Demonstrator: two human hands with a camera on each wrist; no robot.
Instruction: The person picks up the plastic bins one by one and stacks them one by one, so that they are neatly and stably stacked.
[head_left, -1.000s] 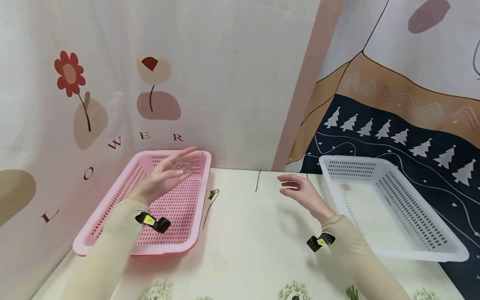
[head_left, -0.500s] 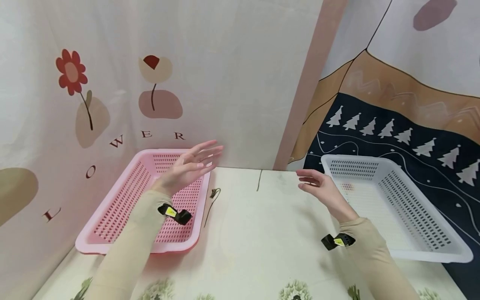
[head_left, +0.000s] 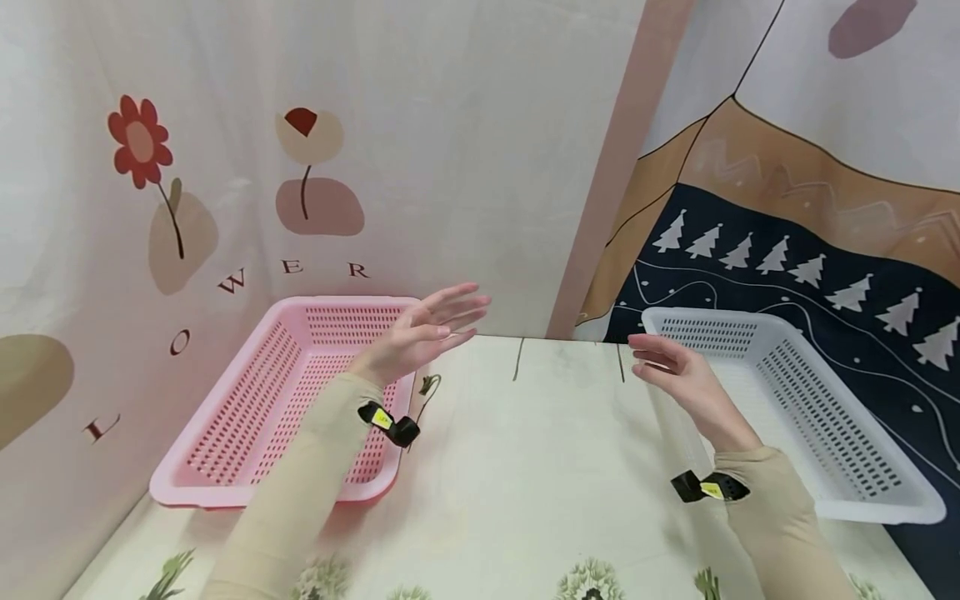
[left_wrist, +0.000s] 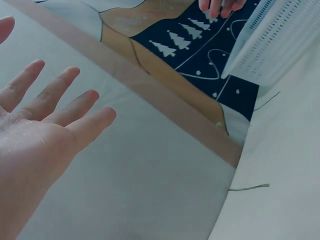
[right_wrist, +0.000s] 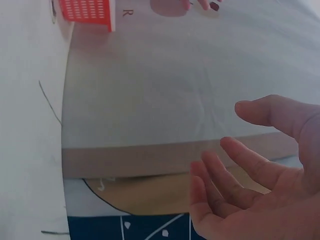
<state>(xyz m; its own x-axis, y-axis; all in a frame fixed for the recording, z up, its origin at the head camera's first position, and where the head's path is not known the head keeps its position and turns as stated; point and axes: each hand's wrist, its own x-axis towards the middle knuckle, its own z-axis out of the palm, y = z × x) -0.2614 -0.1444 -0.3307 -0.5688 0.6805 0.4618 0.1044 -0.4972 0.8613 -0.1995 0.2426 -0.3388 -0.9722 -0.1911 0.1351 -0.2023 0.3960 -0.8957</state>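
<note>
In the head view, my left hand (head_left: 420, 333) hovers over the right side of the pink basket (head_left: 247, 375), fingers spread and nearly straight, holding nothing. The left wrist view shows that same hand (left_wrist: 45, 115) with its palm bare and fingers apart. My right hand (head_left: 693, 383) is raised in front of the left rim of the white basket (head_left: 862, 400). Its fingers bend loosely, and the right wrist view shows no object within the hand (right_wrist: 255, 185). Both baskets have slotted walls, and I see nothing lying in either.
A pale tablecloth (head_left: 525, 467) printed with green flowers and stems covers the table. Behind it hangs a light curtain (head_left: 480, 167) with flower prints, and a dark blue cloth (head_left: 750, 283) with white trees is at the back right.
My left hand has moved right, from over the middle of the pink basket to its right edge. My right hand has also shifted right, toward the white basket. Both baskets stay put.
</note>
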